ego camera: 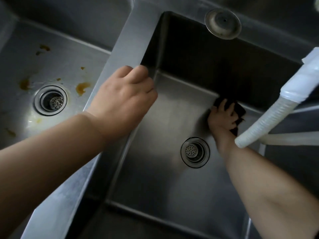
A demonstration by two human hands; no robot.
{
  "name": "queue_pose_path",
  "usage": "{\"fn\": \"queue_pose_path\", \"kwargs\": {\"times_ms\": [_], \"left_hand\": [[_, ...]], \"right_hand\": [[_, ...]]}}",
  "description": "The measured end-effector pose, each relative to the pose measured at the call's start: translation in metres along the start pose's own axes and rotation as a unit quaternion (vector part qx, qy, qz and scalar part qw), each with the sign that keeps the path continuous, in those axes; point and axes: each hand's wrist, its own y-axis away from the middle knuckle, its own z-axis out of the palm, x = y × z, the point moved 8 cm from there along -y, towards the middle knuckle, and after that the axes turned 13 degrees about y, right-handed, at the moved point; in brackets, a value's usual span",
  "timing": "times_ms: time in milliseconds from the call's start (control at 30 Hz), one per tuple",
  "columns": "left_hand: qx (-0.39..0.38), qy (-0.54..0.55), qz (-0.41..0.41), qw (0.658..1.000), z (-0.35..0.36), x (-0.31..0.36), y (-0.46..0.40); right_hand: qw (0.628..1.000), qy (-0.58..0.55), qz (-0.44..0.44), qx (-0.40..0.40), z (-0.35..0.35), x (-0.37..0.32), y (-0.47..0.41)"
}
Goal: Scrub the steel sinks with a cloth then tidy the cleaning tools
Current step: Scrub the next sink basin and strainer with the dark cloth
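Observation:
Two steel sinks lie side by side. Deep in the right sink (172,178), my right hand (221,119) presses a dark cloth (238,109) against the floor where it meets the far right wall. Part of the cloth is hidden under my fingers. My left hand (124,100) rests on the steel divider (120,49) between the sinks, fingers curled over its edge into the right sink. The left sink (51,62) has brown and orange stains around its drain (51,100).
A round strainer drain (195,152) sits in the right sink's floor, near my right wrist. A white corrugated hose (269,118) hangs in from the right over that sink. A round steel drain cover (223,23) lies on the rim at the back.

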Motion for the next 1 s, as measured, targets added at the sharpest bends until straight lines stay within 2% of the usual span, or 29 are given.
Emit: {"fn": "queue_pose_path", "kwargs": {"times_ms": [100, 200, 333, 400, 500, 600, 667, 767, 833, 900, 1000], "left_hand": [[-0.045, -0.003, -0.008, 0.999, 0.011, 0.012, -0.009], [-0.105, -0.011, -0.020, 0.994, 0.034, 0.032, -0.017], [-0.183, 0.000, -0.079, 0.980, 0.076, 0.044, -0.017], [-0.219, 0.009, -0.109, 0.969, 0.095, 0.049, -0.013], [-0.260, 0.029, -0.127, 0.957, 0.116, 0.061, -0.007], [-0.284, 0.035, -0.119, 0.951, 0.131, 0.076, -0.004], [-0.288, 0.044, -0.118, 0.949, 0.137, 0.084, -0.005], [-0.287, 0.057, -0.114, 0.949, 0.143, 0.094, -0.006], [-0.295, 0.064, -0.109, 0.947, 0.148, 0.102, -0.005], [-0.296, 0.068, -0.105, 0.947, 0.152, 0.108, -0.004], [-0.294, 0.068, -0.099, 0.948, 0.153, 0.115, -0.002]], "right_hand": [[0.989, 0.083, -0.118, -0.011, 0.025, -0.073, 0.013], [0.947, 0.128, -0.291, -0.036, 0.055, -0.133, 0.031], [0.901, 0.156, -0.403, -0.026, 0.054, -0.123, 0.018], [0.894, 0.150, -0.423, -0.008, 0.048, -0.095, 0.010], [0.936, 0.063, -0.346, -0.033, 0.033, -0.031, -0.019], [0.935, 0.165, -0.313, 0.009, 0.020, 0.030, -0.036], [0.944, 0.176, -0.280, 0.006, 0.015, 0.069, -0.048], [0.940, 0.268, -0.213, 0.008, 0.015, 0.124, -0.065], [0.947, 0.273, -0.167, 0.010, 0.013, 0.142, -0.071], [0.962, 0.243, -0.122, 0.010, 0.014, 0.146, -0.068], [0.989, 0.138, -0.042, 0.019, 0.014, 0.148, -0.062]]}}
